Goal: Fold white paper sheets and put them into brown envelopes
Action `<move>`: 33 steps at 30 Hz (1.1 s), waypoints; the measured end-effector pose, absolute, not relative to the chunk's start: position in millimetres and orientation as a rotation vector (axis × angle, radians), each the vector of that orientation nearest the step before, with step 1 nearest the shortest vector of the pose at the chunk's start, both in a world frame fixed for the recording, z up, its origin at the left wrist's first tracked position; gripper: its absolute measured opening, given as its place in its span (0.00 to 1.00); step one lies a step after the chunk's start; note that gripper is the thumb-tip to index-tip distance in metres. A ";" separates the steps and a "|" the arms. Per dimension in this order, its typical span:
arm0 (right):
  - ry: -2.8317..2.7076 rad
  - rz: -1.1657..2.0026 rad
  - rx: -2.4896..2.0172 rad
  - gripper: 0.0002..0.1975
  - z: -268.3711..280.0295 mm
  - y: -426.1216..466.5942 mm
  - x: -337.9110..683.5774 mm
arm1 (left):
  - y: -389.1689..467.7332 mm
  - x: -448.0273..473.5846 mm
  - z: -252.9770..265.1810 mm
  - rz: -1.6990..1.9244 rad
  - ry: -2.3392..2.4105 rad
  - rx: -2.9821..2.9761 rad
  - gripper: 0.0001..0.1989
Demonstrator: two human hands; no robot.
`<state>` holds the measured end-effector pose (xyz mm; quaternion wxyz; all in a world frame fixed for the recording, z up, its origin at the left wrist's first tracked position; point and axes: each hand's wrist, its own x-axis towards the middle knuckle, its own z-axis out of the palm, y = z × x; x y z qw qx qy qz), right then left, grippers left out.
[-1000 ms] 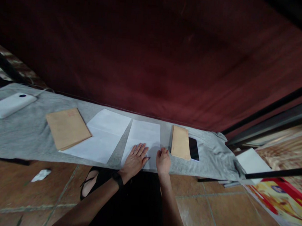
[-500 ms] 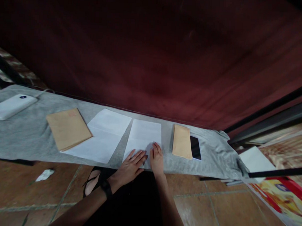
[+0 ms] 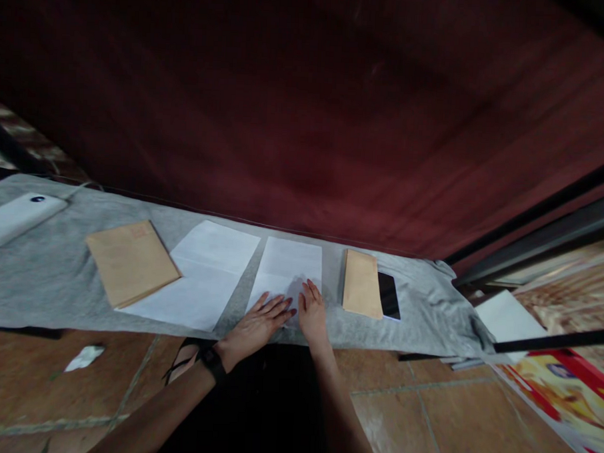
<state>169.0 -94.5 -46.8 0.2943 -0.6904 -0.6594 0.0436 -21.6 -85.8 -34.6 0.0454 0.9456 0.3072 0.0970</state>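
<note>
A white sheet of paper (image 3: 293,263) with a crease across it lies on the grey cloth in front of me. My left hand (image 3: 257,325) rests on its near part, fingers spread and flat. On the sheet's right near side lies my right hand (image 3: 312,314), its fingers stretched out and pressing on the paper. More creased white paper (image 3: 210,269) lies to the left, partly under a stack of brown envelopes (image 3: 133,259). Right of my hands is a narrower stack of brown envelopes (image 3: 361,282), partly covering a dark-screened phone (image 3: 389,296).
The grey cloth (image 3: 428,312) covers a narrow table against a dark red sheet (image 3: 305,153). A white power bank-like device (image 3: 19,217) with a cable lies at the far left. Metal bars (image 3: 542,230) and a red-yellow box (image 3: 565,398) are at right.
Both hands stay on the sheet. My left hand has shifted slightly up the paper, and the right fingers lie a little farther forward. The view has moved slightly.
</note>
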 end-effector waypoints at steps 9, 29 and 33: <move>-1.848 0.111 -1.817 0.22 -55.7 -99.0 162.1 | -83.7 -5.9 -24.0 0.424 1.108 2.673 0.27; -1.934 -0.025 -1.942 0.27 -59.6 -102.2 168.9 | -68.6 -13.9 -63.1 0.622 1.650 2.567 0.32; -1.887 -0.067 -1.972 0.28 -62.3 -108.9 181.0 | -67.3 -21.9 -66.9 0.646 1.702 2.539 0.32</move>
